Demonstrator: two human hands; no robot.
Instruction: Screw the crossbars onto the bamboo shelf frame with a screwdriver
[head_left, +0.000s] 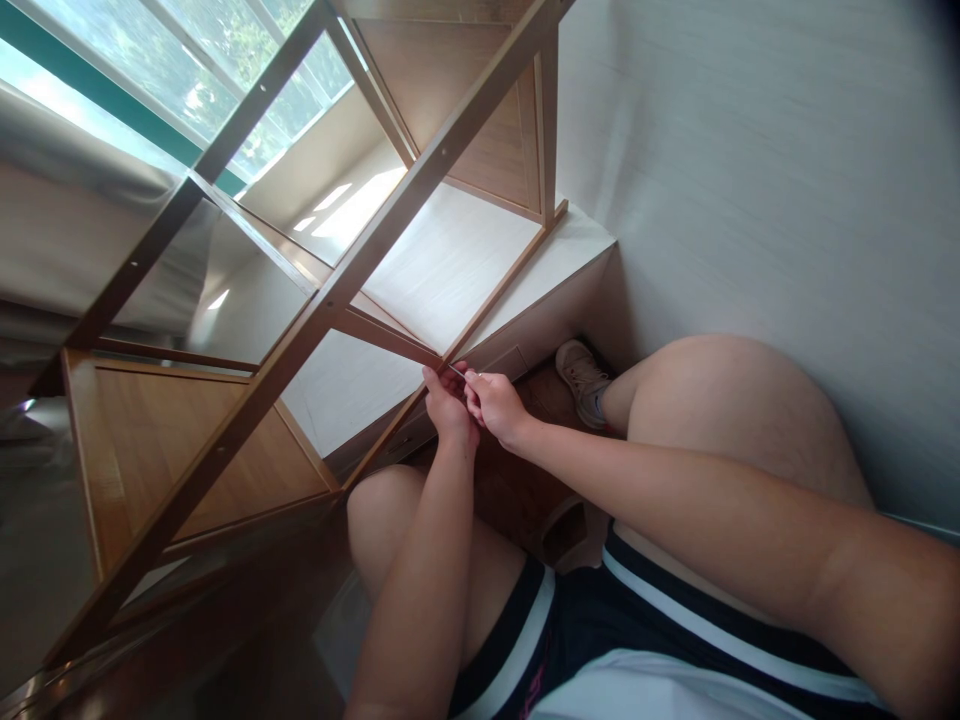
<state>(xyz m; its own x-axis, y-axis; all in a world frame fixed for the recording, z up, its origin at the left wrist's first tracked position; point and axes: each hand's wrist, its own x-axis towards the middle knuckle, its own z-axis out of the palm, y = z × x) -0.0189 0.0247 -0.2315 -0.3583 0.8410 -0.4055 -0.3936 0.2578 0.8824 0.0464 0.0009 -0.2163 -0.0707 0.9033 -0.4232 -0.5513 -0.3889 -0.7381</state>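
A wooden frame (pixel 390 222) with long slats and panelled ends stands tilted across the left half of the head view. My left hand (pixel 448 408) is closed at its lower rail (pixel 491 295), where a crossbar (pixel 382 332) meets it. The left thumb presses on the wood, and the other fingers are curled and partly hidden. Close beside it, my right hand (pixel 496 408) pinches a thin metal rod-like tool (pixel 455 371). The rod points at the joint between rail and crossbar. Its far end is hard to make out.
A pale ledge (pixel 540 275) with a drawer front lies beyond the rail. A white wall (pixel 750 180) rises on the right. Upper left are a window (pixel 247 50) and a grey curtain (pixel 75 170). My knees flank the hands, with a shoe (pixel 581 380) on the floor.
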